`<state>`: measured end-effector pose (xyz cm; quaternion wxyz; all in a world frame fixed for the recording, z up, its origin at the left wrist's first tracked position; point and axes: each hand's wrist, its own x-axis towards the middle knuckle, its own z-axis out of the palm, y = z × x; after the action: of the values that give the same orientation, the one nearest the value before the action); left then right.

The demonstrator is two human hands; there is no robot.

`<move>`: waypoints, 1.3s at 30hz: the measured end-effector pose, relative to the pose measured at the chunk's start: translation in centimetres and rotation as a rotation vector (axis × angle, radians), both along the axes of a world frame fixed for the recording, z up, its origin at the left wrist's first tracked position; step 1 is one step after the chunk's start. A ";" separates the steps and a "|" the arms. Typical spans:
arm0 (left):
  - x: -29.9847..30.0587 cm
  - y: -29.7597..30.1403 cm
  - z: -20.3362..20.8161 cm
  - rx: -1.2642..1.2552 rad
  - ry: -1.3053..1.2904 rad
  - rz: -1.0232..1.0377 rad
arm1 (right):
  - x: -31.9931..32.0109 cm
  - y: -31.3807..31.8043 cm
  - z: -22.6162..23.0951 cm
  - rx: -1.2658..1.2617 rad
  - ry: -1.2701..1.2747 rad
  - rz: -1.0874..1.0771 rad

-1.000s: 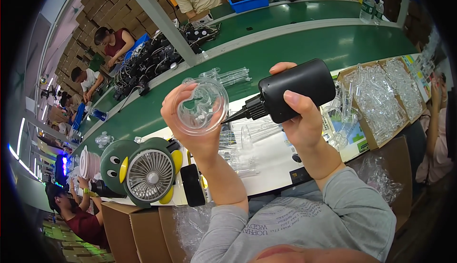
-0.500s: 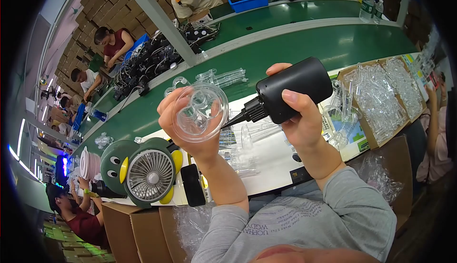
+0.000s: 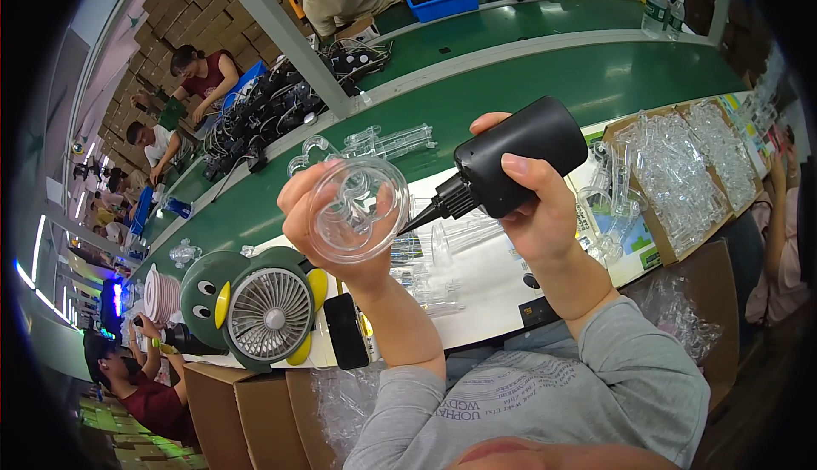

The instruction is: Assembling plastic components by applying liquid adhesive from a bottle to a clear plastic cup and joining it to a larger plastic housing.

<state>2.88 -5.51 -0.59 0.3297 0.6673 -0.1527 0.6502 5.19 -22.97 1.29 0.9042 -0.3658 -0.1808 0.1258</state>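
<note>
My left hand (image 3: 311, 214) is closed round a clear plastic part with a round flared rim (image 3: 362, 253); curved clear tubing shows through it. My right hand (image 3: 540, 214) grips a black squeeze bottle (image 3: 529, 157), tilted so that its thin tapered nozzle points left and down. The nozzle's tip is at the right edge of the clear rim; whether it touches cannot be made out. Beneath both hands, several clear plastic tubes (image 3: 438, 257) lie on a white sheet (image 3: 477, 304). More clear tube pieces (image 3: 391, 140) rest on the green table just beyond my left hand.
A green penguin-shaped fan (image 3: 271, 312) and a black phone (image 3: 346, 331) are at the left. Open boxes of clear tubes (image 3: 677, 176) stand at the right. A metal post (image 3: 277, 31) rises beyond the table. Tangled black devices (image 3: 272, 108) and co-workers are farther off.
The clear part in my left hand has turned slightly and shifted a little downward. The bottle has moved slightly left along with my right hand; both grips stay the same.
</note>
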 end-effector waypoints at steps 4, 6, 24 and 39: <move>0.0 0.1 0.0 0.024 -0.016 0.007 | 0.0 0.0 -0.1 -0.001 0.007 0.029; 0.1 0.2 -0.1 0.069 -0.021 0.091 | 0.1 0.0 -0.1 -0.002 0.018 0.010; -0.7 1.0 0.5 0.249 -0.001 0.190 | -0.6 -0.4 0.1 0.026 -0.074 -0.051; -0.5 0.0 0.2 0.085 0.035 0.079 | -0.9 -0.5 -0.2 0.117 -0.154 -0.149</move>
<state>2.37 -5.48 -0.35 0.2777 0.6974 -0.1480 0.6439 4.24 -23.48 1.11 0.9143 -0.3334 -0.2293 0.0192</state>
